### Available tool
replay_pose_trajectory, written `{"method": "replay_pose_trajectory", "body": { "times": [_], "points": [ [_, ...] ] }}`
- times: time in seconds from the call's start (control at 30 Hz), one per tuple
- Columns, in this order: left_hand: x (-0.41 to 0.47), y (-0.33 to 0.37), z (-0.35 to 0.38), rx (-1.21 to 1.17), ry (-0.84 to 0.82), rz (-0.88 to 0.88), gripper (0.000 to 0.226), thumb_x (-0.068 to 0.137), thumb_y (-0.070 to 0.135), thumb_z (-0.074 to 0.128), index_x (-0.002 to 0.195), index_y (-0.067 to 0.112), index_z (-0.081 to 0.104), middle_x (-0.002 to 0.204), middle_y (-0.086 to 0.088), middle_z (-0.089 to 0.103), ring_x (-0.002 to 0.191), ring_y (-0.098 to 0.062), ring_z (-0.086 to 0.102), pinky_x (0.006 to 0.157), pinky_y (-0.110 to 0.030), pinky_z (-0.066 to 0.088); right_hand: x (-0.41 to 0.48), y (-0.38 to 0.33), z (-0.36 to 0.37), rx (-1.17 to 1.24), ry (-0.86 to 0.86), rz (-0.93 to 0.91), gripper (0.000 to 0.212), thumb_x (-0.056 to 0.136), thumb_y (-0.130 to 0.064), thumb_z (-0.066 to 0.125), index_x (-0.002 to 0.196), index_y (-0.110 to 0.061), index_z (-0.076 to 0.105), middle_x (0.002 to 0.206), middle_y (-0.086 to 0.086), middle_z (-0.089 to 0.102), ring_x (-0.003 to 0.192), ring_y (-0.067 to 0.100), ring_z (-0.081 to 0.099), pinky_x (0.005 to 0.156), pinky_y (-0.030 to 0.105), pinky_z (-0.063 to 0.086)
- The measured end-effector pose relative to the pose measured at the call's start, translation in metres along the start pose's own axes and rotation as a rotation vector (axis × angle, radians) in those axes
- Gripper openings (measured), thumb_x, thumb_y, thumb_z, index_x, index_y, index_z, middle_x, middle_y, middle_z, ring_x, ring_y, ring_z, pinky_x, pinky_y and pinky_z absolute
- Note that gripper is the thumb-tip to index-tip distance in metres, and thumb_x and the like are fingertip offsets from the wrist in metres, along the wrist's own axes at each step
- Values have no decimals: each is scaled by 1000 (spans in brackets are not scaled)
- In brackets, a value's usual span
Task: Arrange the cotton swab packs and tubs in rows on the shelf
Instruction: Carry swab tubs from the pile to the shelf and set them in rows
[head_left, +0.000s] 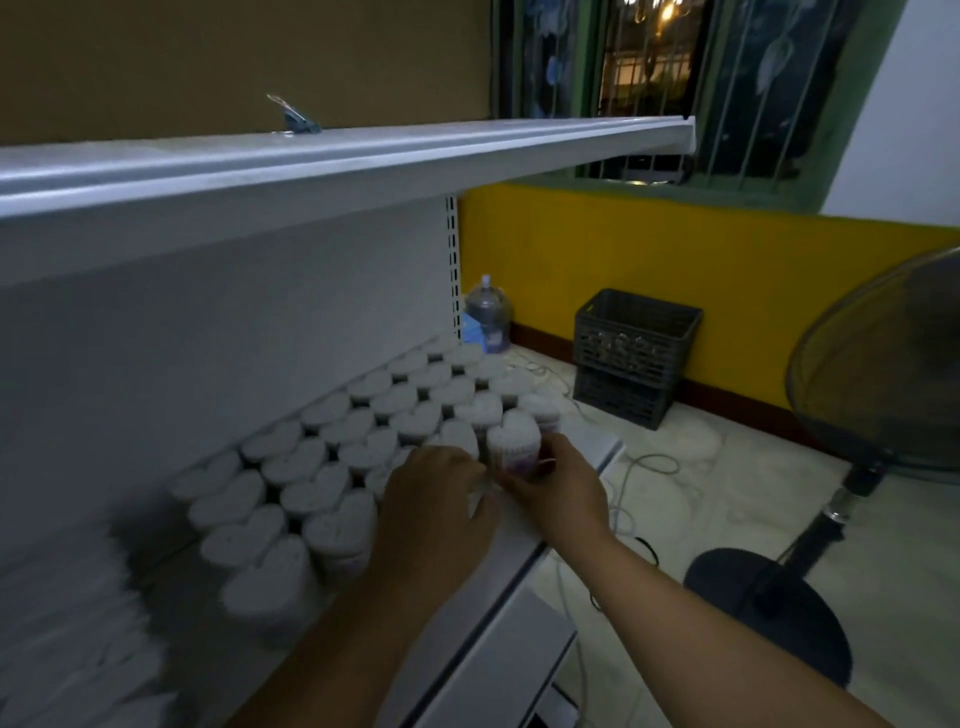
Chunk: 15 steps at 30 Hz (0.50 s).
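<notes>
A white metal shelf (605, 447) carries heart-shaped cotton swab tubs (332, 457), standing upright in close diagonal rows from the back panel (234, 338) out to the front edge and along to the right end. At the left end lies a blurred white mass, possibly swab packs (67, 613); the blur hides what it is.

Both hands are at the front edge, toward the right end. The right hand (558, 488) grips one front tub (511, 441) low on its side; this tub stands in the front row, just beside its neighbours. The left hand (436, 506) lies knuckles up over the tubs just left of it, fingers bent downward with something white at the fingertips; whether it grips anything cannot be told.

An upper shelf (363, 156) runs overhead with a small blue clip (296, 119) on it. Beyond the shelf's right end are a yellow wall (701, 249) and a barred window (675, 67), dark outside with a few lights. On the pale floor (701, 493) a large water bottle (488, 312) stands in the corner, near two stacked black crates (631, 353) against the wall. White cables (644, 467) trail across the floor, and a pedestal fan (883, 374) stands at the right.
</notes>
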<state>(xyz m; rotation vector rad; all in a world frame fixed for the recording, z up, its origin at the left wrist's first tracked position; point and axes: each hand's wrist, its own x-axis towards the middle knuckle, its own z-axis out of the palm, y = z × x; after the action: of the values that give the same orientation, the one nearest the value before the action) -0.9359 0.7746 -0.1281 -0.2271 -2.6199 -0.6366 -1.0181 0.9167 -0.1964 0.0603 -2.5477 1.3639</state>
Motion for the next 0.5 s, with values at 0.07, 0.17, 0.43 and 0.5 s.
{"method": "replay_pose_trajectory", "body": {
  "times": [0.07, 0.17, 0.43, 0.5],
  "points": [
    [5, 2, 0, 29, -17, -10, 24, 73, 24, 57, 80, 5, 72, 82, -8, 67, 80, -27, 61, 72, -45, 52, 4, 3, 1, -17, -5, -20, 36, 64, -62, 71, 84, -49, 43, 75, -23, 53, 69, 0, 52, 51, 19, 34],
    [7, 7, -2, 47, -6, -16, 25, 73, 23, 57, 78, 3, 71, 77, -9, 67, 75, -27, 62, 71, -45, 52, 4, 7, 2, -15, 1, -54, 36, 65, -66, 66, 90, -46, 50, 79, -20, 59, 73, 4, 57, 53, 22, 38],
    [-18, 29, -10, 119, -18, -99, 29, 82, 22, 56, 105, 9, 69, 105, -4, 63, 103, -22, 54, 92, -26, 37, 1, 14, -4, 111, -35, -125, 44, 67, -57, 72, 101, -32, 61, 94, -12, 67, 84, 12, 62, 62, 24, 41],
    [-33, 32, -17, 143, -10, -134, 26, 85, 21, 60, 107, 11, 69, 107, 4, 58, 107, -20, 52, 97, -26, 33, -1, 18, -7, 173, -54, -144, 49, 68, -53, 74, 108, -30, 60, 101, -9, 66, 90, 13, 61, 66, 23, 39]
  ]
}}
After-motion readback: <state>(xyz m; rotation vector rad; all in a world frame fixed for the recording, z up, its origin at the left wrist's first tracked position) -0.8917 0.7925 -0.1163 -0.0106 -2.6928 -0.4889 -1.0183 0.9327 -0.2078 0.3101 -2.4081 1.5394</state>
